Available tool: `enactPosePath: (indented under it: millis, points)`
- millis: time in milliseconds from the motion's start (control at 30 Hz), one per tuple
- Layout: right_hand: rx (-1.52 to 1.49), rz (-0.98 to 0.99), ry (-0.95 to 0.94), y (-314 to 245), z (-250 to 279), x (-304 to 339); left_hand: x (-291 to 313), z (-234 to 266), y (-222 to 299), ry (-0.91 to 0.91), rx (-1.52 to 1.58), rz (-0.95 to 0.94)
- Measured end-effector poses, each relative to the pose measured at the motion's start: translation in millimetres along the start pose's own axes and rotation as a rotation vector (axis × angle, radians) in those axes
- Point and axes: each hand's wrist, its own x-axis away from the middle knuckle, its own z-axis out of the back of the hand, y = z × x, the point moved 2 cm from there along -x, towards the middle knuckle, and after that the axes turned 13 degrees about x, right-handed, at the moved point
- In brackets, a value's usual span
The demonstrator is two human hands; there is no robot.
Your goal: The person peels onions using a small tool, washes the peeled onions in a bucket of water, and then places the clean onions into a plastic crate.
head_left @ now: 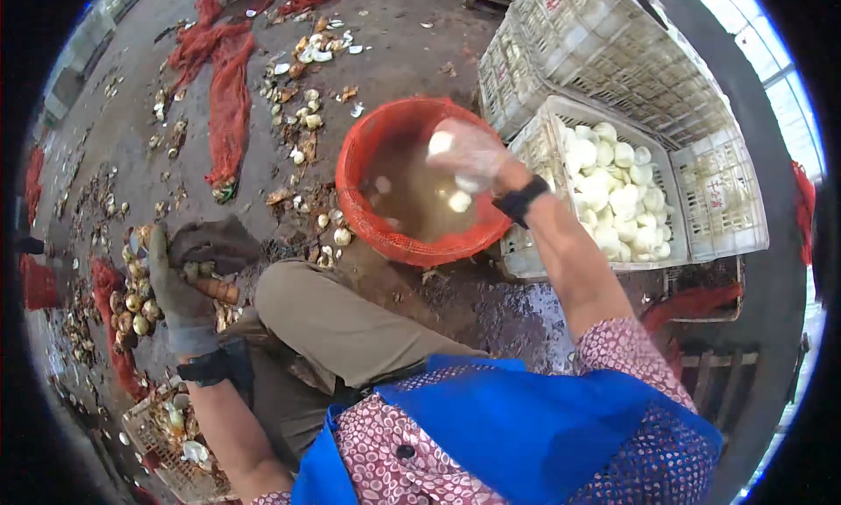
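At the left, my left hand (pixel 181 299), in a grey-green glove, reaches beside a heap of unpeeled onions (pixel 138 299). Its fingers are stretched out along the heap's edge; a brownish piece by the thumb is unclear. My right hand (pixel 477 157), in a pale glove and blurred by motion, is over a red tub (pixel 361 209) of cloudy water. A white peeled onion (pixel 441 143) is at its fingertips. Under the hand, another peeled onion (pixel 459 202) shows in the water. To the right, a white plastic crate (pixel 528 146) is filled with peeled onions (pixel 620 190).
Tall white crates (pixel 604 41) stand behind the filled one. Red mesh sacks (pixel 229 102) and onion peelings (pixel 307 54) litter the wet floor. At lower left is a crate of scraps (pixel 162 452). My bent knee (pixel 307 299) lies between the heap and the tub.
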Motion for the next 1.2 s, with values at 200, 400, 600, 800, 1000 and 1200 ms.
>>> enactPosePath:
  millis: [200,400,600,800,1000,1200]
  points:
    - [0.805,-0.004,0.505,117.0,130.6,117.9,2.0,-0.3,-7.8,-0.081,0.053,-0.010]
    - [0.761,-0.128,0.400,77.4,147.7,118.1,6.1,0.7,-4.8,-0.023,0.000,-0.039]
    - [0.332,0.138,-0.356,18.4,3.0,-34.3,-9.0,10.8,3.2,-0.121,-0.051,0.014]
    - [0.426,-0.160,-0.698,40.2,-116.0,-77.9,-2.7,30.0,-1.1,0.196,-0.139,-0.030]
    - [0.064,-0.299,-1.428,82.3,-164.0,-41.3,-2.9,35.1,1.8,-0.147,-0.188,-0.187]
    - [0.144,-0.006,-1.376,62.1,-213.5,-28.3,-4.6,19.2,-8.9,-0.134,-0.335,-0.205]
